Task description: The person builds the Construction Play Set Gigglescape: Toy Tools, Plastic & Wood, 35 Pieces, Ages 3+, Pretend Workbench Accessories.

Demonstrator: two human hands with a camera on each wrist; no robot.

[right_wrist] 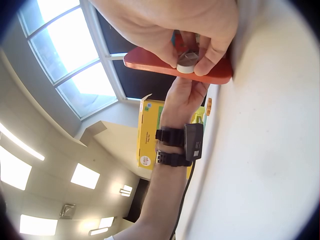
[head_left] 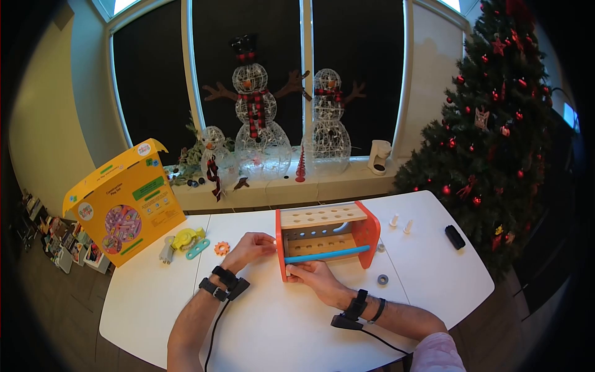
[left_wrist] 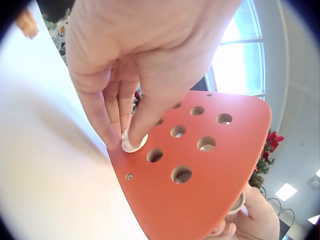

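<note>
Table (head_left: 446, 288) is carrying the work; clock centre = bench, 12 pointing away from the person. Tree (head_left: 489, 142) is standing off the table at 2. Snowmen (head_left: 255, 108) are standing behind the table at 11. Yellow box (head_left: 133, 204) is standing on the table at 9. Bench (head_left: 322, 214) is standing on the table, blue bar (head_left: 328, 253) running across its 6 side. Its red panel (left_wrist: 222, 167) at 9, full of holes, is getting both hands. Left hand (head_left: 251, 249) is sitting at the outer face, fingertips together in a pinch. Right hand (head_left: 319, 282) is sitting at 7 by the panel's near edge, also pinching. Yellow piece (head_left: 188, 239) is lying at 9, near the box. Black item (head_left: 455, 237) is lying at 3, well apart. Bolts (head_left: 407, 227) are standing at 3, nearer the bench. Gear (head_left: 222, 248) is lying at 9, between yellow piece and left hand. Grey nut (head_left: 383, 280) is lying at 4. Right fingers are clamping a round piece (right_wrist: 186, 68); left fingers are clamping a white piece (left_wrist: 127, 146) against the panel. Can't tell how deep it's sitting.
</note>
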